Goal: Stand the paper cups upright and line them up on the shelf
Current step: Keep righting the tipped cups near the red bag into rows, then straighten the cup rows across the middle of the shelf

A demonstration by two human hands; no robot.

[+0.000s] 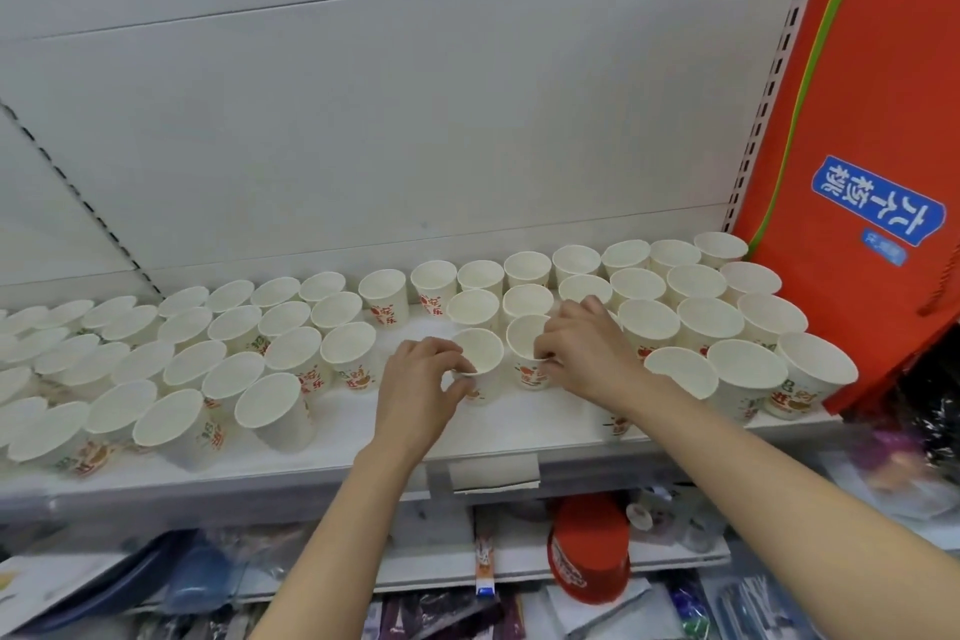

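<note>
- Two upright paper cups (480,359) in the shelf (332,452) gap are being aligned: left hand (423,379) grasps one, right hand (582,348) its neighbour (527,348).
- Next, sliding both back against the rows seems called for.

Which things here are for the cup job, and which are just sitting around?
For the job:
paper cups
cup in left hand
cup in right hand
shelf
left hand
right hand

Just lying about:
orange bag
red tub below
blank label holder
</note>
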